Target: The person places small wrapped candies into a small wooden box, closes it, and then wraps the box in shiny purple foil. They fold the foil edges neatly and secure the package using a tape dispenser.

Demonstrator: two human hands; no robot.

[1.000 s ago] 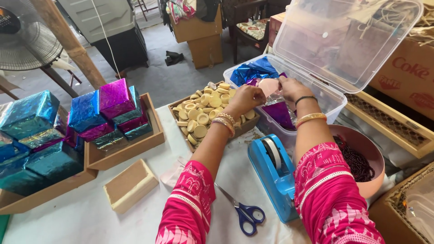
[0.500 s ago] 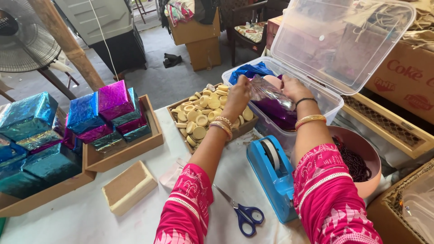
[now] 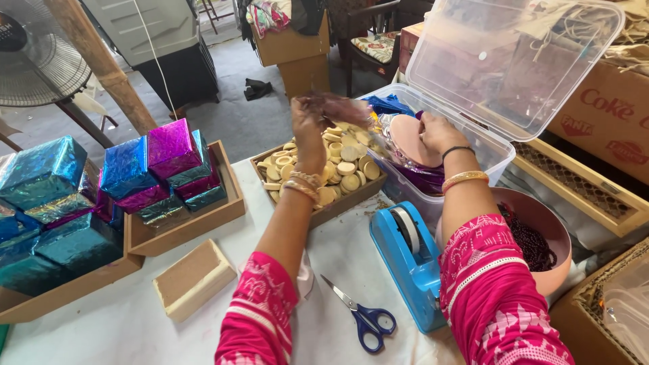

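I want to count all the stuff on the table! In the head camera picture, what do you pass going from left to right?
Shiny wrapped boxes → plain block → left hand → scissors → blue tape dispenser → right hand → pink bowl of dark beads → cardboard carton.

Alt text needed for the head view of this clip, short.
Two hands, left hand and right hand, lift a clear plastic sheet from an open clear plastic bin, above a wooden tray of round cream discs; a blue tape dispenser and blue-handled scissors lie nearby.
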